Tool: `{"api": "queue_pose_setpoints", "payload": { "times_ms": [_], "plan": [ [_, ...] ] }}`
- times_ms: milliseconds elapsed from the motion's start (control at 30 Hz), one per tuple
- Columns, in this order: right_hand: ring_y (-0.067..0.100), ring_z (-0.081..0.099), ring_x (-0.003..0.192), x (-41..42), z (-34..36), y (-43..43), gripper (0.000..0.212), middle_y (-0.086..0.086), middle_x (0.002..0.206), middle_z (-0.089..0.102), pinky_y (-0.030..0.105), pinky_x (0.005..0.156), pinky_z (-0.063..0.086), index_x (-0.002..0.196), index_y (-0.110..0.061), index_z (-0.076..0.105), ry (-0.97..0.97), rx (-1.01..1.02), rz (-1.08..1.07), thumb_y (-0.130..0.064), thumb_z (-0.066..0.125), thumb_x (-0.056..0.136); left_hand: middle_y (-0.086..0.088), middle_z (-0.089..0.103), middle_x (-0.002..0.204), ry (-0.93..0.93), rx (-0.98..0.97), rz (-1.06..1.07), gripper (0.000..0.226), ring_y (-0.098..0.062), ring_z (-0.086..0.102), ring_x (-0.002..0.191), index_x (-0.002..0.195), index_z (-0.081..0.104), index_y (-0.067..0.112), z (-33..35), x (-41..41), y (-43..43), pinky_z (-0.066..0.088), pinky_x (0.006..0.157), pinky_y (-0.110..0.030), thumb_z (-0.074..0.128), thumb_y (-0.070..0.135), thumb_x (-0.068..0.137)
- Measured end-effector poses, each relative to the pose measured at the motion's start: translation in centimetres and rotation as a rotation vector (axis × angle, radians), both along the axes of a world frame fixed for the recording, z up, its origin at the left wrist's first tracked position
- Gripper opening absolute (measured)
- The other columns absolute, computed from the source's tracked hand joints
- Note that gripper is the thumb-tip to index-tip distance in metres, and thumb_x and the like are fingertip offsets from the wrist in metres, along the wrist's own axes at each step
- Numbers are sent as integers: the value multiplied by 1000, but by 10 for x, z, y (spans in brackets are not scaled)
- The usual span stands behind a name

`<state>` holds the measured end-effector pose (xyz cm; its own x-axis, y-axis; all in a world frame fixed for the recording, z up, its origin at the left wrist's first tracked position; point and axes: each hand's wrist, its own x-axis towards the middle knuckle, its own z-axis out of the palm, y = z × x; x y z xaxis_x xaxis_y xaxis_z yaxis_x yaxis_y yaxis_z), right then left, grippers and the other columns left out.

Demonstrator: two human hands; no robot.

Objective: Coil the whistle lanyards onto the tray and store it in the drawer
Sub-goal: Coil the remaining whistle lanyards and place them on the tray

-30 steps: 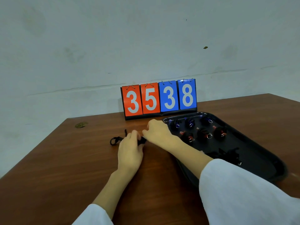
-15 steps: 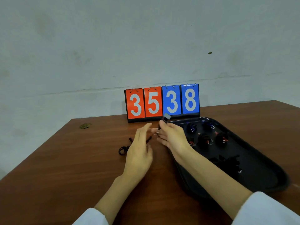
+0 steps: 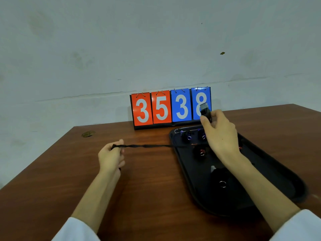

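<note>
A brown wooden table (image 3: 147, 188) is set against a pale wall. On its right side lies a black tray (image 3: 271, 178). A flip scoreboard (image 3: 171, 108) reading 3538 stands just behind the tray's far end. No drawer is to be seen.

The right hand (image 3: 220, 136) is held above the far part of the tray, and a dark whistle (image 3: 205, 112) is pinched between its thumb and fingertips, in front of the last blue card. The left hand (image 3: 111, 157) is held over the bare table, well apart from the right, with its fingers curled; the free end of the black lanyard (image 3: 147, 146) is pinched in it. The cord is drawn nearly level between the two hands and crosses the tray's left rim; where it joins the whistle is hidden behind the right hand. Several coiled bundles (image 3: 199, 152) are already lying on the tray, so this is judged to be one of the last lanyards, stretched out but not yet wound.

The cord looks twisted, so a loose coil is likely to spring open once set down. The finished bundles could be dragged or snagged by the taut cord if it is lowered across them. The scoreboard could be knocked over by the raised whistle, which is close to it.
</note>
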<state>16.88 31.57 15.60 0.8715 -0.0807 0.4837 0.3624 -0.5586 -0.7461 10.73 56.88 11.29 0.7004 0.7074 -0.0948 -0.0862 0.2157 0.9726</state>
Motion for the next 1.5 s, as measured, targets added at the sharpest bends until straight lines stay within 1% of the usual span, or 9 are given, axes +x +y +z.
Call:
{"api": "queue_pose_setpoints", "payload": {
  "times_ms": [233, 433, 600, 733, 833, 1133, 1267, 1367, 1500],
  "plan": [
    [4, 47, 59, 3, 9, -16, 25, -4, 70, 55, 29, 58, 35, 107, -16, 49, -153, 54, -157, -37, 46, 95, -11, 56, 107, 264, 410, -3, 45, -18, 53, 79, 109, 54, 13, -1, 2, -2, 43, 59, -26, 49, -17, 75],
    [13, 61, 57, -17, 8, 22, 15, 7, 74, 65, 18, 51, 49, 110, -17, 44, 230, 486, 541, -21, 46, 96, 4, 43, 132, 189, 767, -345, 63, -17, 47, 119, 94, 55, 40, 7, -4, -38, 51, 84, -32, 54, -18, 70],
    [19, 68, 96, -31, -5, 45, 31, 9, 105, 69, 40, 89, 53, 121, -11, 47, 305, 513, 730, -22, 53, 93, 9, 68, 103, -249, 457, -750, 56, -7, 64, 101, 116, 48, 31, 14, -18, -85, 51, 77, -17, 67, -5, 77],
    [14, 68, 94, -31, -2, 42, 21, 1, 100, 72, 30, 82, 54, 111, -12, 56, 244, 606, 686, -17, 54, 91, -8, 62, 70, -199, 265, -747, 51, -19, 63, 59, 123, 44, 29, 12, -19, -85, 52, 58, -25, 57, -4, 86],
    [16, 68, 93, -22, 3, 30, 14, 3, 96, 72, 26, 75, 53, 103, -12, 60, 282, 792, 562, -16, 53, 92, 2, 44, 53, -127, 170, -712, 32, -7, 34, 38, 118, 53, 14, 15, -17, -69, 28, 35, -19, 54, 1, 90],
    [15, 70, 88, -10, 5, 16, 18, 3, 93, 70, 28, 74, 54, 104, -9, 60, 351, 1055, 538, -20, 51, 93, 1, 38, 46, 36, 525, -702, 44, -12, 32, 42, 65, 57, 10, 22, -16, -44, 32, 48, -23, 46, 44, 92],
    [6, 49, 43, -8, 9, 9, 12, -1, 64, 50, 20, 47, 50, 92, -13, 50, 387, 1305, 526, -23, 46, 97, 7, 25, 36, -245, -160, -740, 52, -7, 24, 33, 47, 42, 15, 30, -20, -22, 19, 39, -20, 49, 42, 90],
    [4, 27, 39, -3, 9, 1, 13, -3, 62, 40, 15, 35, 26, 101, -13, 47, 269, 1088, 408, -25, 42, 99, 8, 25, 36, -320, -336, -490, 41, -5, 23, 32, 52, 45, 17, 31, -18, -5, 19, 36, -19, 57, 35, 86],
    [4, 27, 41, -7, 8, 8, 21, -2, 60, 41, 16, 36, 25, 114, -14, 50, 195, 909, 392, -25, 46, 97, 0, 51, 56, 52, 274, -143, 28, -13, 45, 55, 70, 58, 12, 19, -9, -8, 38, 55, -25, 57, 29, 91]
  ]
}}
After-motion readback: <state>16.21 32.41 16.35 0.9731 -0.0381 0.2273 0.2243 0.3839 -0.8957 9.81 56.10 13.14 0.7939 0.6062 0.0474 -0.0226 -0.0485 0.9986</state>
